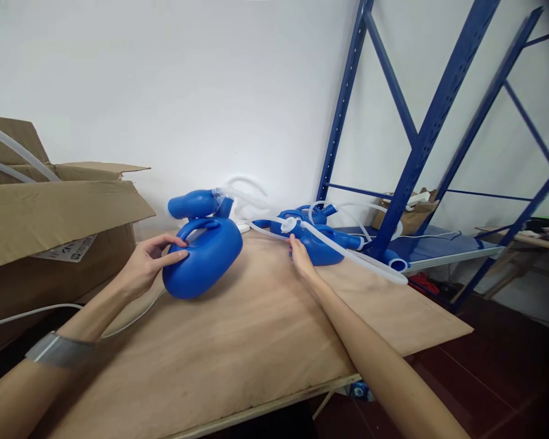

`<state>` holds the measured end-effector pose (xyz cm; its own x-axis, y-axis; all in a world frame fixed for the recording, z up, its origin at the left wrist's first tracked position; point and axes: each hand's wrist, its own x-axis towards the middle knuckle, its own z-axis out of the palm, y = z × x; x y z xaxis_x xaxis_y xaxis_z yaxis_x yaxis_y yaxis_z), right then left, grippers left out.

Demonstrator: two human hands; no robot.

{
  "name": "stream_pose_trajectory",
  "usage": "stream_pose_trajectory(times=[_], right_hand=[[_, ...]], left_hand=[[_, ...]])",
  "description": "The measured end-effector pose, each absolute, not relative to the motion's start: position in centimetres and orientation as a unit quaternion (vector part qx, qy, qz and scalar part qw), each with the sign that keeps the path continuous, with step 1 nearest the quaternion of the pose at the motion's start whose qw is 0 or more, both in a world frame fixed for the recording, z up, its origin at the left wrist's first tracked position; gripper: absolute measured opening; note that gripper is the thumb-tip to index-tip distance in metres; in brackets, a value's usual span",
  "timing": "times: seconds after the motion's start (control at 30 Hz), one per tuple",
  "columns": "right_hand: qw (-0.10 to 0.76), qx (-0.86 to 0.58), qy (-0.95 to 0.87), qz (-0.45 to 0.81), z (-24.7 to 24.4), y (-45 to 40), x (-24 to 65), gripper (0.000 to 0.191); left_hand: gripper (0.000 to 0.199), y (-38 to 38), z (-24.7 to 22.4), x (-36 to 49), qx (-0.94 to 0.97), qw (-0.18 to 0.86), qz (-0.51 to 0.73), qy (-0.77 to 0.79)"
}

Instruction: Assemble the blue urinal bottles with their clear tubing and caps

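Note:
My left hand [158, 259] is closed on the lower end of a blue plastic urinal bottle [210, 262], thumb and fingers pinching it beside its loop handle. The bottle tilts over the table with its neck up and to the right. Right behind its neck is a blue funnel-shaped piece [193, 205], with a clear fitting and pale tube at its end. My right hand [301, 255] is at the near left side of a second blue urinal bottle [322, 247], its fingers stretched up against it, just below a white cap [288, 225]. Its fingertips are partly hidden.
An open cardboard box [64, 213] with pale tubes stands at the left. More blue bottles [318, 213] and a long translucent tube [354, 253] lie at the back right of the wooden table [256, 341]. A blue metal rack [407, 171] rises beyond its right edge.

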<state>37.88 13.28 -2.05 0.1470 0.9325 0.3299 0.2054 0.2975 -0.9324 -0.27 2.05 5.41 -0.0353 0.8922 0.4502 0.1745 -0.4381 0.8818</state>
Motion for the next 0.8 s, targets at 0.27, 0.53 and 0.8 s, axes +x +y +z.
stream_pose_trajectory(times=[0.27,0.53,0.8], right_hand=[[0.552,-0.471,-0.55,0.414,-0.9,10.8,35.3,0.041],[0.567,-0.439,-0.468,0.517,0.7,9.4,35.2,0.058],[0.6,-0.375,-0.393,0.588,1.6,8.9,34.8,0.04]], left_hand=[[0.056,1.8,5.2,-0.4,0.637,0.41,0.494,0.426],[0.07,1.5,5.6,1.1,0.534,0.442,0.556,0.459],[0.049,2.3,6.6,-1.3,0.374,0.447,0.678,0.447]])
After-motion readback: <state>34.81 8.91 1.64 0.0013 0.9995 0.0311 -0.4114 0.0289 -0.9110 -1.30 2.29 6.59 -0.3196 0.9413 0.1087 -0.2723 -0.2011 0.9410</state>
